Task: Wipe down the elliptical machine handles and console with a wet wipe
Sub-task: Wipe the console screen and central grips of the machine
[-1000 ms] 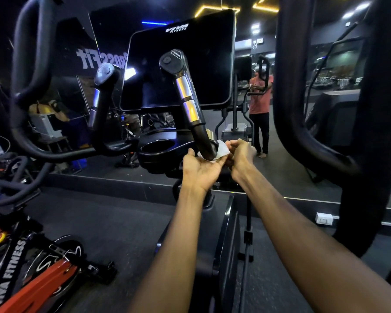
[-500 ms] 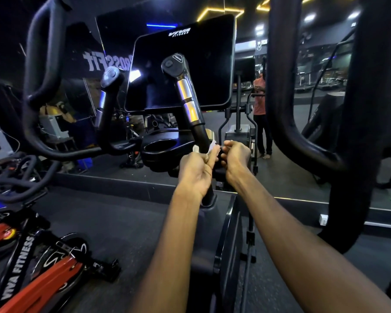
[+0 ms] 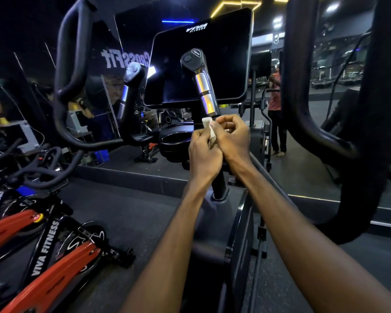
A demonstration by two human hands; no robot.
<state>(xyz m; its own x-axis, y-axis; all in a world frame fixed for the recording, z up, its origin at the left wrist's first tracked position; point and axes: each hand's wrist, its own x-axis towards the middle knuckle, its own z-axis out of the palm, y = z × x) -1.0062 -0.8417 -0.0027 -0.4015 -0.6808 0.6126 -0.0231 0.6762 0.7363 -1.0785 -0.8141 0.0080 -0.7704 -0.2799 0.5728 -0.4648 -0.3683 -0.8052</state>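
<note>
White wet wipe (image 3: 209, 130) pinched between left hand (image 3: 203, 152) and right hand (image 3: 231, 137), hands pressed together, below handle (image 3: 203, 84)

The scene is dim, lit by yellow ceiling strip lights (image 3: 235, 5) and a blue strip light (image 3: 177, 21). Glare marks the glossy black rectangular console screen (image 3: 199, 64). Wide-angle distortion bends the edges, where detail blurs.

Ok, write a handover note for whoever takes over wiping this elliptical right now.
Left hand and right hand: both hold the wipe, bunched between their fingers, at the base of the right inner handle.
Console: above the hands, untouched now.
Done: cannot tell which surfaces have been wiped.
Left: at least the console, the left inner handle and the big outer handles.
</note>
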